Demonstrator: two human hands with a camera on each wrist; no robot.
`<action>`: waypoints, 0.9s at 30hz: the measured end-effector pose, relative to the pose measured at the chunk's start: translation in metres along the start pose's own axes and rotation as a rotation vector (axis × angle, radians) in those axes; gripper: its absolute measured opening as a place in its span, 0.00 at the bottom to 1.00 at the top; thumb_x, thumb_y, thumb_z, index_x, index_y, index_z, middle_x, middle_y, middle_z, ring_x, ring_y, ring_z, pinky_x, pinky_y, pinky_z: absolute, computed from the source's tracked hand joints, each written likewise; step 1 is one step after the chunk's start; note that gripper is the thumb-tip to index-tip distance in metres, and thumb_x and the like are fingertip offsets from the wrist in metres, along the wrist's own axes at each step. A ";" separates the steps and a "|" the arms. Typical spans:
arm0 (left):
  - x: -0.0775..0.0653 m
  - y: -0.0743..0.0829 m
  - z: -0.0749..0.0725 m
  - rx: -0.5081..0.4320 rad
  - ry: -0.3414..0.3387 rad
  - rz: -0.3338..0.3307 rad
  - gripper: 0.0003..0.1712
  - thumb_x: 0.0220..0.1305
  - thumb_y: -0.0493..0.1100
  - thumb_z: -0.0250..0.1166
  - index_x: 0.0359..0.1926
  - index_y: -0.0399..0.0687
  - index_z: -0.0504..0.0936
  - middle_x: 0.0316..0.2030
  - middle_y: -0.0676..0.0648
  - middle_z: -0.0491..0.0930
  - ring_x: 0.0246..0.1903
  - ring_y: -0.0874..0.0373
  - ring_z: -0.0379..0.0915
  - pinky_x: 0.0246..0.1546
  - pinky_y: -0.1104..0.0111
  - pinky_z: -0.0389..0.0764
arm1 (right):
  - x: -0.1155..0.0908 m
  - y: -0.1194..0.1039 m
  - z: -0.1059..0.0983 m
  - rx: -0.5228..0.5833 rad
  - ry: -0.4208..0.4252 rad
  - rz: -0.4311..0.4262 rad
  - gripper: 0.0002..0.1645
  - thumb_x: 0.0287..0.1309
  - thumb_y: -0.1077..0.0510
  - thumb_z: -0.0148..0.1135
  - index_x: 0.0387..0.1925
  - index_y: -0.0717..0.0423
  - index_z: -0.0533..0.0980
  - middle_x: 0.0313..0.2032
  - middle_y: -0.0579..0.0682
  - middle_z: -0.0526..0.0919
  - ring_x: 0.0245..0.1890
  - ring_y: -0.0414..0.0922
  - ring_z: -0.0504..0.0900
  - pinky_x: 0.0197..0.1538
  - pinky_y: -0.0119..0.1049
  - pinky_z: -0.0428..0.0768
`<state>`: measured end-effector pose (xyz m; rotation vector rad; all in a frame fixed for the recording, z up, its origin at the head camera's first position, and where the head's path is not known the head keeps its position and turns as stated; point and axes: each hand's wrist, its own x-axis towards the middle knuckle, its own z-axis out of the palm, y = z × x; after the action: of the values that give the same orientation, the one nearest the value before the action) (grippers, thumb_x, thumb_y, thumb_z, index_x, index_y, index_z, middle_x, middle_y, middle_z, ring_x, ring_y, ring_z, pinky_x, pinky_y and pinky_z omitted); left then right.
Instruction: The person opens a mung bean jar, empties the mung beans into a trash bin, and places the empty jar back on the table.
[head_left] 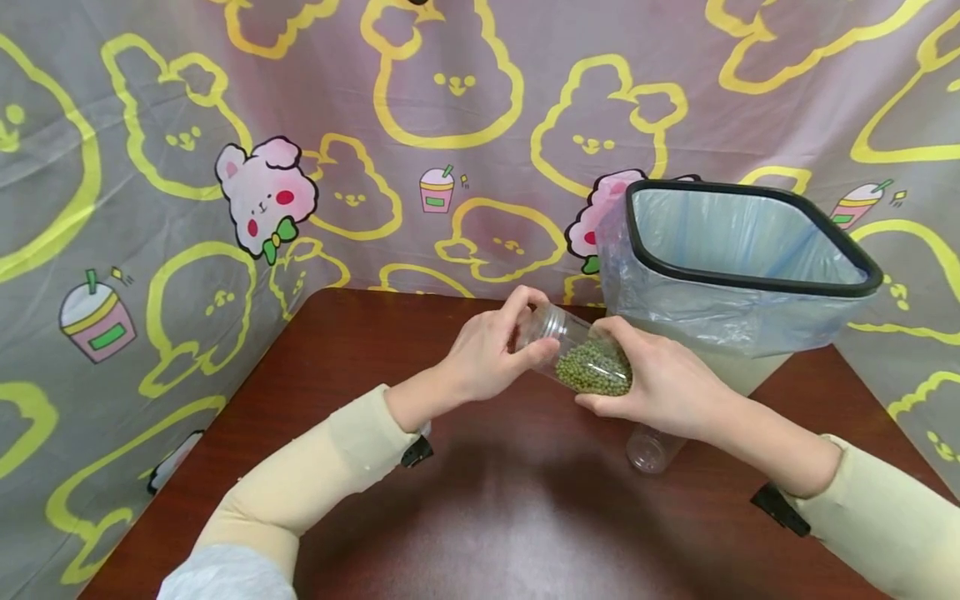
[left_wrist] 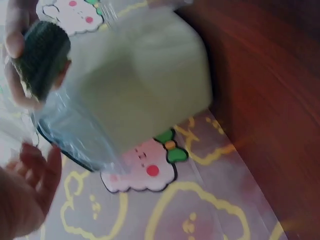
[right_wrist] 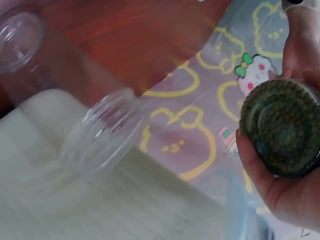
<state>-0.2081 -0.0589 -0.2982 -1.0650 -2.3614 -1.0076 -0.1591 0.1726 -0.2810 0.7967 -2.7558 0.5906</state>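
Note:
A clear plastic jar (head_left: 573, 337) part full of green mung beans (head_left: 596, 367) is tilted above the table, its threaded neck toward the left. My right hand (head_left: 663, 379) grips it round the base end, fingers over the top and thumb below. At the neck end, my left hand (head_left: 487, 346) holds the jar between thumb and curled fingers. In the right wrist view the beans (right_wrist: 282, 127) show through the round base. A second clear jar (head_left: 648, 450), with no beans in it, is on the table below my right wrist, partly hidden by the hand.
A pale bin (head_left: 750, 367) with a black rim (head_left: 757, 283) and a bluish plastic liner (head_left: 720, 312) stands at the back right, close behind my right hand. The dark red-brown table (head_left: 360, 350) meets a patterned cloth (head_left: 337, 200) at the back and sides.

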 end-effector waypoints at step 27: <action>-0.004 -0.007 -0.005 -0.576 -0.091 0.021 0.33 0.55 0.30 0.72 0.62 0.33 0.72 0.56 0.40 0.76 0.55 0.58 0.75 0.54 0.65 0.74 | -0.003 0.001 0.007 -0.021 -0.010 0.070 0.40 0.43 0.38 0.75 0.54 0.49 0.67 0.31 0.46 0.79 0.27 0.42 0.77 0.28 0.40 0.74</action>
<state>-0.2103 -0.0681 -0.3000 -1.3448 -2.1656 -1.7254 -0.1582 0.1718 -0.2890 0.7033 -2.8036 0.5709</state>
